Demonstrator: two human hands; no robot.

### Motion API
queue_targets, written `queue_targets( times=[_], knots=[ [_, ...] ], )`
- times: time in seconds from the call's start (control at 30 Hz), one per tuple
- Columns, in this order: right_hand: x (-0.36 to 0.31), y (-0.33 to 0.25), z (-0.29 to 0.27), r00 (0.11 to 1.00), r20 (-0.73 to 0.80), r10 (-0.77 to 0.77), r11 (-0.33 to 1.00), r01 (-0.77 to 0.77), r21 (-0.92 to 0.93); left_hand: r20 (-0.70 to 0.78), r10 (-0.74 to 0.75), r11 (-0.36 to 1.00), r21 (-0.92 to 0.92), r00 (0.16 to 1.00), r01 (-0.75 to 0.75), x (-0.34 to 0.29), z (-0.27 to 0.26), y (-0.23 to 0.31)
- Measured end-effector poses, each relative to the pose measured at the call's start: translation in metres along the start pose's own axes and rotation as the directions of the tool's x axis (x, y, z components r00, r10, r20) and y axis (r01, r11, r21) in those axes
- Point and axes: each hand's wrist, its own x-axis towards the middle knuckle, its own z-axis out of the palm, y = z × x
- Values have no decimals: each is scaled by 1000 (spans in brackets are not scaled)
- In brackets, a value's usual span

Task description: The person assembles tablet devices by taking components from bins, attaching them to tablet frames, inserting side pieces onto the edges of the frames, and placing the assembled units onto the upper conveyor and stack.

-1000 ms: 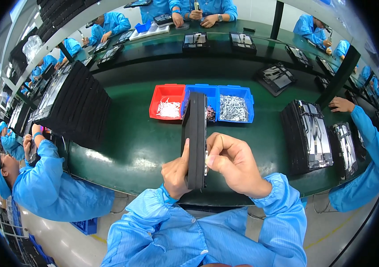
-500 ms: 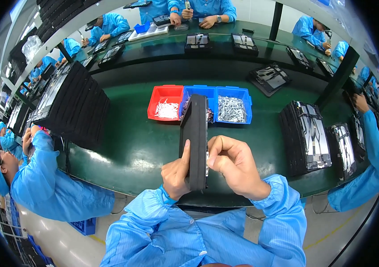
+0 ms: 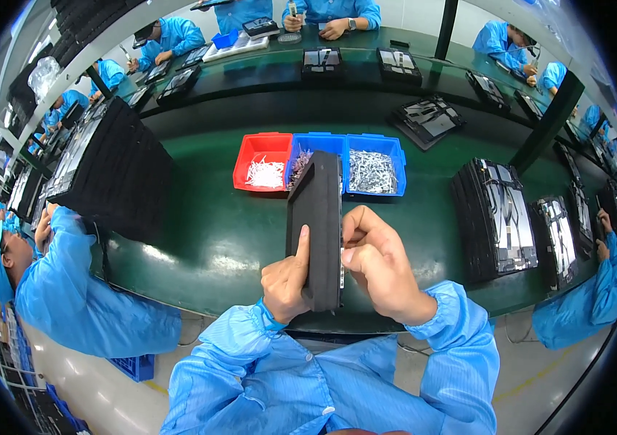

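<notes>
My left hand (image 3: 284, 288) grips a black foam tray (image 3: 314, 239), stood on edge above the bench, with the index finger laid along its back. Its right side faces away from me, so only a thin strip of the electronic parts in it shows. At that side my right hand (image 3: 384, 268) is closed in a pinch, thumb against forefinger. Whatever sits between those fingertips is too small or hidden to name. Just beyond the tray stand a red bin (image 3: 239, 174) of small white strips, a blue bin (image 3: 296, 138) partly covered by the tray, and a blue bin (image 3: 400, 163) of silvery-white strips.
A tall stack of black trays (image 3: 131, 174) rises at the left, and a shorter tray stack (image 3: 500, 217) stands at the right. A tilted tray (image 3: 428, 119) lies behind the bins on the green bench (image 3: 200, 239). Co-workers in blue sit at both sides and opposite.
The view has shifted slightly. The tray has turned a little, showing more of its back. My right hand still pinches at its edge. The right-hand co-worker's arm has come lower.
</notes>
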Motion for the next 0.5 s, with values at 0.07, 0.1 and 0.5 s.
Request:
queue_targets(
  times=[0.07,0.1,0.5],
  knots=[
    [-4,7,4,999,-2,-39,999,39,18,11,-19,1000,-12,1000,19,-1,-2,0],
    [-7,11,6,998,11,-67,998,67,8,24,-35,999,-22,999,35,-1,-2,0],
    [-3,-15,-26,905,98,-413,847,422,-324,-65,-334,943,-38,940,332,-39,-3,-12]
  ],
)
